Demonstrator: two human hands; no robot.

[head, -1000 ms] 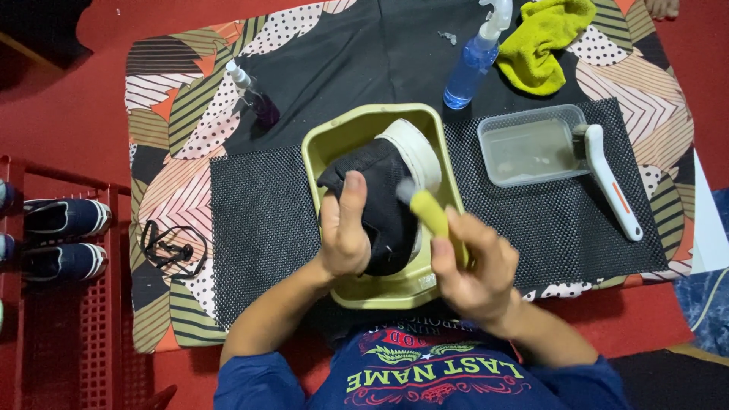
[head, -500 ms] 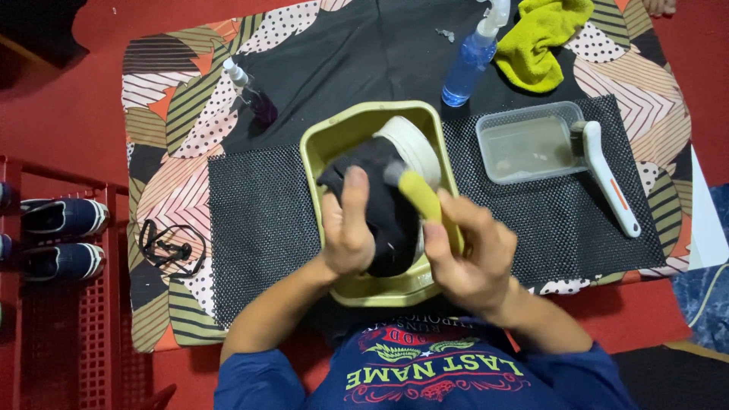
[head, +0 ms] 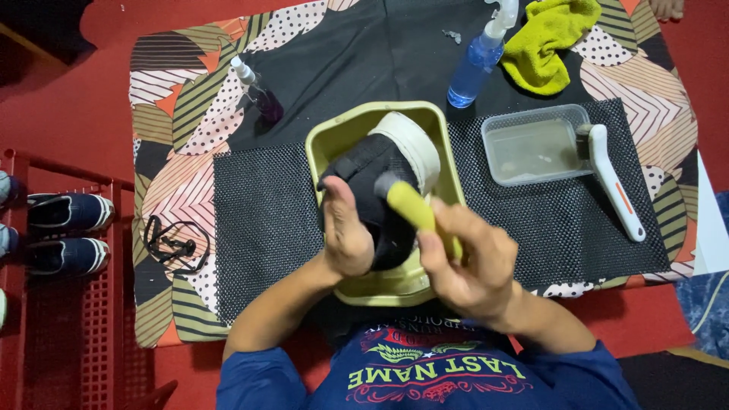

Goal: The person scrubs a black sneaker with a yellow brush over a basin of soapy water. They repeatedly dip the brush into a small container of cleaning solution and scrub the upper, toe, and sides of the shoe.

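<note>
Gripping a yellow-handled brush (head: 414, 209), the right hand (head: 467, 262) sets it against a black shoe (head: 376, 193) that the left hand (head: 345, 231) clasps over an olive basin (head: 323, 148); a clear tub (head: 535, 148) sits just beside.

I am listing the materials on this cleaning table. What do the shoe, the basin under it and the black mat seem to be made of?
The shoe looks like black fabric, matte, with a pale, smooth, rubber-like sole. The left hand steadies it while the right hand holds a yellow-handled brush. The basin seems moulded plastic, olive-yellow with a slight sheen. The black mat shows an open grid, probably rubbery non-slip mesh.
</note>
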